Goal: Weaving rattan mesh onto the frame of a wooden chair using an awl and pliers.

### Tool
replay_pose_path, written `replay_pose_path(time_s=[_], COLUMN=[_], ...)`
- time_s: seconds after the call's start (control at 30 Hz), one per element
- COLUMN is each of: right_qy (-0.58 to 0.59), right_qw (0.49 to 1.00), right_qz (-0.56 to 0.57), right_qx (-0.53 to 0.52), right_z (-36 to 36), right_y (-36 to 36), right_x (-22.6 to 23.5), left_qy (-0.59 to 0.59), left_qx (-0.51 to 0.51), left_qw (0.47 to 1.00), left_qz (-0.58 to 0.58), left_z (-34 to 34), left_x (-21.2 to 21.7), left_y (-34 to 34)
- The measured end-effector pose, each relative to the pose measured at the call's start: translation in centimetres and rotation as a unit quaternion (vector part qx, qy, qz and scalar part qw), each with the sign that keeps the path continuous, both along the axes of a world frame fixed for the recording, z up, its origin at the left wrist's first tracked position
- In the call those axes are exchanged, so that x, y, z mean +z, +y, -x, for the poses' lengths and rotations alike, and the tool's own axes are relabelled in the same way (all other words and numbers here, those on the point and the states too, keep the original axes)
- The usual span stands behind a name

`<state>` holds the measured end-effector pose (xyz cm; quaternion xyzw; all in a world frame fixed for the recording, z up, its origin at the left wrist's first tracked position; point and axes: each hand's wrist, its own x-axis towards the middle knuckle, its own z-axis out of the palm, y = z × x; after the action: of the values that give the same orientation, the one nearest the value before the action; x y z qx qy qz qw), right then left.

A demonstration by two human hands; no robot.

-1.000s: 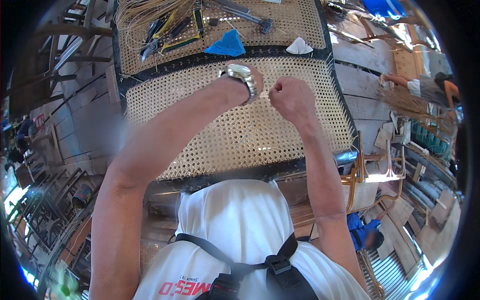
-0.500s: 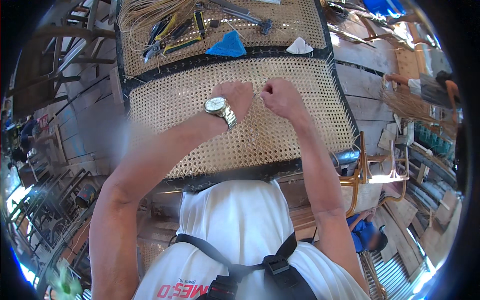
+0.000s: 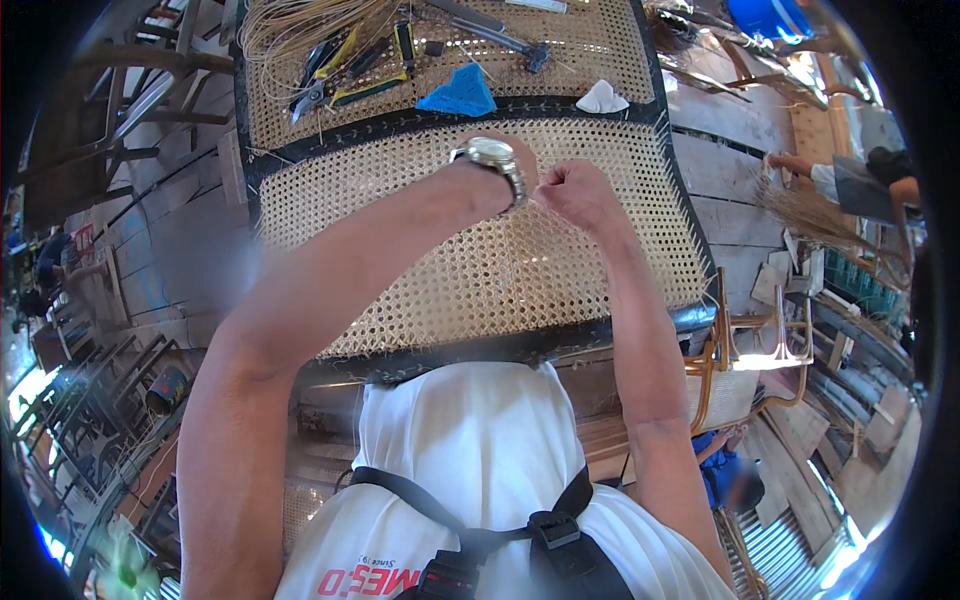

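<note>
A woven cane panel (image 3: 430, 275) with open holes and black borders lies in front of me. Over its far middle, my left hand (image 3: 517, 155) is bent inward, a metal-banded watch (image 3: 492, 152) on its wrist. That hand looks closed, with most of its fingers hidden beneath it. Close beside it, my right hand (image 3: 580, 192) is closed in a pinch, thumb and fingers together. Anything thin between the fingers is too small to make out. Beyond the hands, a blue cloth-like piece (image 3: 460, 92) and a crumpled white piece (image 3: 602, 98) rest by the far black strip.
Cane strands (image 3: 290, 30) lie coiled at the far left, near pliers (image 3: 310, 95), yellow-black cutters (image 3: 404, 45) and a hammer (image 3: 535, 55). A chair frame (image 3: 760, 340) stands at the right. Another person in blue (image 3: 722, 470) is at lower right, and a broom-like bundle (image 3: 810, 215) is farther up.
My left hand has shifted right and farther away, its wrist turning over. My right hand has moved slightly right. The two hands are now closer together.
</note>
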<state>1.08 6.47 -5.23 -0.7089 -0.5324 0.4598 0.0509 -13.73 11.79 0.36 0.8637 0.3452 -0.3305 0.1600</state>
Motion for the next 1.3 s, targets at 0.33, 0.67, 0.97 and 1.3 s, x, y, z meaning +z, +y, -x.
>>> replay_pose_path(time_s=[0.33, 0.67, 0.97, 1.3], right_qy=[-0.007, 0.053, 0.071, -0.172], right_qw=[0.999, 0.988, 0.975, 0.968], right_qz=[-0.029, -0.132, -0.199, -0.087], right_qx=[0.041, 0.063, 0.073, 0.162], right_z=[0.1, 0.6, 0.1, 3.7], right_y=[0.5, -1.4, -1.7, -1.3], right_x=[-1.7, -1.2, -0.9, 1.7], left_qy=[-0.098, -0.082, -0.075, -0.213], left_qx=[0.101, 0.312, 0.173, 0.145], left_qw=[0.990, 0.915, 0.980, 0.966], left_qz=[0.034, 0.241, 0.067, 0.027], left_z=[2.4, 2.6, 4.7, 6.1], left_x=[-4.1, -3.9, -3.5, -3.3], left_y=[0.5, 1.0, 1.5, 0.3])
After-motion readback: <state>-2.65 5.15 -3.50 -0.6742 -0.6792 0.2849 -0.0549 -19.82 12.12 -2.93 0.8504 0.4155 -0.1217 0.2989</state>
